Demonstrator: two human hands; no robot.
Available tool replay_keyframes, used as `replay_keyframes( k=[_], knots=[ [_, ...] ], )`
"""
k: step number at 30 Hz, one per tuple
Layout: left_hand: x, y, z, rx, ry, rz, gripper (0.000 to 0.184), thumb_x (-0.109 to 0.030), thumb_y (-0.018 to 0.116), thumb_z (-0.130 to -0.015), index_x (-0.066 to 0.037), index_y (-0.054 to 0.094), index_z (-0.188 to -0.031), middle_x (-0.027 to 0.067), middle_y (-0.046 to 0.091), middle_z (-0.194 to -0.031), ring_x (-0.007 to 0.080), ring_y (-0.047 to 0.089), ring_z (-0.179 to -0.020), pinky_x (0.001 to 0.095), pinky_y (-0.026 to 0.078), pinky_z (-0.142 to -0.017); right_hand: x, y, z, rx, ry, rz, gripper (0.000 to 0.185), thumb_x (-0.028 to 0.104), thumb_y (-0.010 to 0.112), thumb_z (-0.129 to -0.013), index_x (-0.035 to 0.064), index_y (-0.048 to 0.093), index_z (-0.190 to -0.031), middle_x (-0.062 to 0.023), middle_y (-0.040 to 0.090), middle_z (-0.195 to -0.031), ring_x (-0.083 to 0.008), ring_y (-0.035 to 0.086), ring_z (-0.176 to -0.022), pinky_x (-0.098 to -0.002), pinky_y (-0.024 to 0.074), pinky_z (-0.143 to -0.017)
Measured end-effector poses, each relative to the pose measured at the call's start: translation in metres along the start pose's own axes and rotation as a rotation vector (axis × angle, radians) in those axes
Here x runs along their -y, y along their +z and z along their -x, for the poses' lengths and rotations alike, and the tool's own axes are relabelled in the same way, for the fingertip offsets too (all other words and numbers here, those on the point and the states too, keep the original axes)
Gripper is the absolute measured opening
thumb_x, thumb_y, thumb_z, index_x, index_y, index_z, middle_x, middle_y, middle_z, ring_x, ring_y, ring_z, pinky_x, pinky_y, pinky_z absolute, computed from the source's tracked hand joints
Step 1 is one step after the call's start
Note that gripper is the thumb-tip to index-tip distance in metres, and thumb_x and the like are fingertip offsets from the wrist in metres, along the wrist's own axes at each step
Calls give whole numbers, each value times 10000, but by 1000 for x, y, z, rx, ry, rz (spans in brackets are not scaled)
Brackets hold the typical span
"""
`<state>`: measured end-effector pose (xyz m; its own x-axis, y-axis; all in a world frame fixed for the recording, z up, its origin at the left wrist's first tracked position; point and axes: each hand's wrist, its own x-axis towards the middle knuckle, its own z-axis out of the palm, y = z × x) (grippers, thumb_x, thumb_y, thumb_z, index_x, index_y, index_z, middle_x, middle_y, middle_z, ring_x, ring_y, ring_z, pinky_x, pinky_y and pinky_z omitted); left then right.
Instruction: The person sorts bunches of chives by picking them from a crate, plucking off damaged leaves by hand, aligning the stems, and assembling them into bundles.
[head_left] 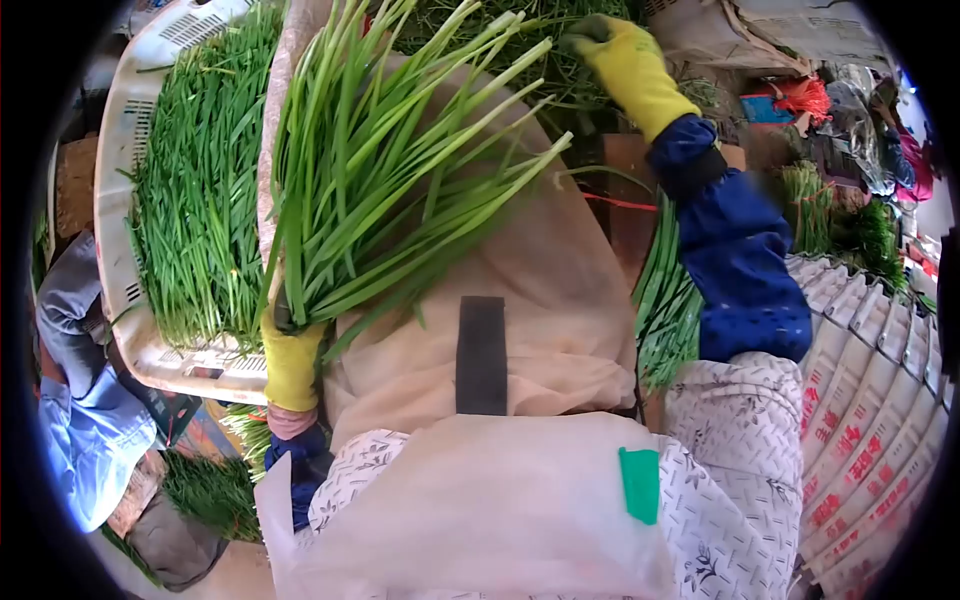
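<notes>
My left hand (290,362), in a yellow glove, is closed around the lower end of a bunch of garlic chives (385,200). The long green leaves fan up and to the right, with paler cut-looking ends at the upper right. They lie over a beige cloth (560,290) spread across my lap. At the upper right, my right hand (625,75), also gloved in yellow with dark green fingers, reaches over a pile of loose greens (500,55). Its fingers look curled together; whatever they may hold is hidden.
A white plastic crate (120,190) packed with chives (205,200) stands at left. Another chive bundle (665,310) lies below my right arm. Stacked white panels with red print (870,420) fill the right side. A person's blue-clad leg (85,430) shows at far left.
</notes>
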<state>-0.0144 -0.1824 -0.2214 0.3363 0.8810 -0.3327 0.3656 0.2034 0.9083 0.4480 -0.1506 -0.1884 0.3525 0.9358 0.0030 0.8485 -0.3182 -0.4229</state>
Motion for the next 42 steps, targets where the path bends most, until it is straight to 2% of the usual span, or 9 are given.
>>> replay_keyframes(
  k=[3,5,8,12,18,22,29,37,42],
  knots=[
    [-7,2,6,-39,0,-18,595,7,659,-720,10,466,-1283,122,598,-1150,177,581,-995,296,463,-873,-46,2,17,-55,-132,132,650,303,709,-770,7,461,-1292,-126,649,-974,-156,607,-873,-292,474,-750],
    [-14,2,8,-56,-6,-88,576,5,655,-728,13,472,-1274,119,602,-1138,173,582,-976,297,467,-855,-11,-21,49,652,189,-463,1007,478,750,-667,-71,288,-1375,-232,473,-1313,-255,454,-1233,-316,356,-1017],
    [-6,1,3,4,29,-61,565,1,666,-725,15,479,-1258,109,609,-1105,160,576,-932,292,466,-831,25,-12,98,709,96,-286,810,390,736,-704,-18,403,-1320,-242,589,-1118,-301,573,-1062,-331,438,-899],
    [-9,1,3,-21,67,-82,501,-23,674,-728,12,520,-1203,99,638,-1034,151,593,-864,290,483,-774,5,14,96,382,22,-329,396,313,627,-828,14,603,-1087,-225,638,-946,-360,615,-887,-370,480,-789],
    [-12,5,3,-7,79,-109,439,-61,688,-695,10,579,-1114,123,666,-936,194,623,-816,321,492,-741,-56,-26,12,79,87,633,676,493,611,-781,13,496,-1242,-229,604,-1042,-358,581,-958,-449,460,-811],
    [-28,0,4,12,19,-192,575,-8,673,-661,27,529,-1217,192,615,-1111,243,594,-1037,310,438,-899,44,-14,31,633,143,-694,490,159,710,-767,-41,546,-1183,-103,638,-1060,-164,589,-944,-296,462,-832],
    [-107,-37,6,37,303,-531,604,-15,690,-620,-52,563,-1210,203,631,-1024,332,640,-863,338,508,-752,-5,20,3,146,80,-459,114,100,648,-812,26,662,-899,-1,629,-763,-74,542,-702,-225,443,-644],
    [-310,-22,-17,108,786,-1345,701,-23,709,-501,-25,557,-1185,179,618,-990,343,602,-789,357,479,-730,-32,-23,-32,-76,74,-781,106,106,631,-841,38,664,-916,8,601,-712,-60,488,-605,-204,383,-551],
    [-289,3,-11,154,914,-1519,797,-73,723,-521,-53,464,-1274,144,565,-844,342,540,-656,433,418,-572,-67,-39,-17,-175,49,-813,162,143,633,-837,16,660,-933,-13,623,-730,-82,528,-643,-234,425,-595]
  ],
)
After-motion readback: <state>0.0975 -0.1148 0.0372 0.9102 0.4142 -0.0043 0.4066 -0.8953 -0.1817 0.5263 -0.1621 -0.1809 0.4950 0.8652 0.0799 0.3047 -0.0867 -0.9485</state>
